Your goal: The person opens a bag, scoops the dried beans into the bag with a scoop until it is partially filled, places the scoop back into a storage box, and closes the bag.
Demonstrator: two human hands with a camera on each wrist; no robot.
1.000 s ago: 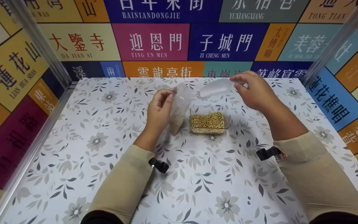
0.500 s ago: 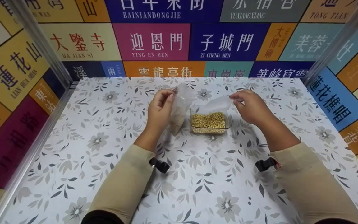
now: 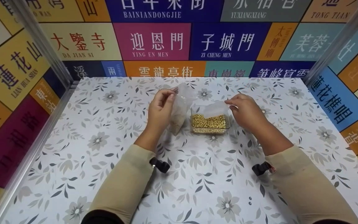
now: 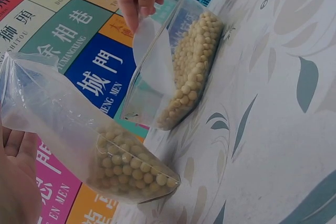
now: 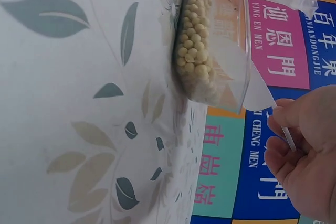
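My left hand (image 3: 161, 105) holds the upper edge of a clear plastic bag (image 3: 180, 109). In the left wrist view, round yellow soybeans (image 4: 131, 169) fill the bag's lower end. To the bag's right stands a clear rectangular container (image 3: 210, 131), partly filled with soybeans (image 3: 208, 123). My right hand (image 3: 248, 112) pinches a translucent white plastic scoop (image 3: 215, 107) at the container's back right. The scoop's lower part dips inside the container and reaches the beans. In the right wrist view its thin end (image 5: 288, 138) sits between thumb and fingers.
A white tabletop with a grey floral print (image 3: 197, 186) lies under everything. Behind it rises a wall of coloured panels with Chinese lettering (image 3: 154, 42). Similar panels stand on both sides, with clear strips at the corners.
My right hand has come down and slightly left. The scoop has gone from above and behind the container to inside it, against the beans. The left hand and bag have barely moved.
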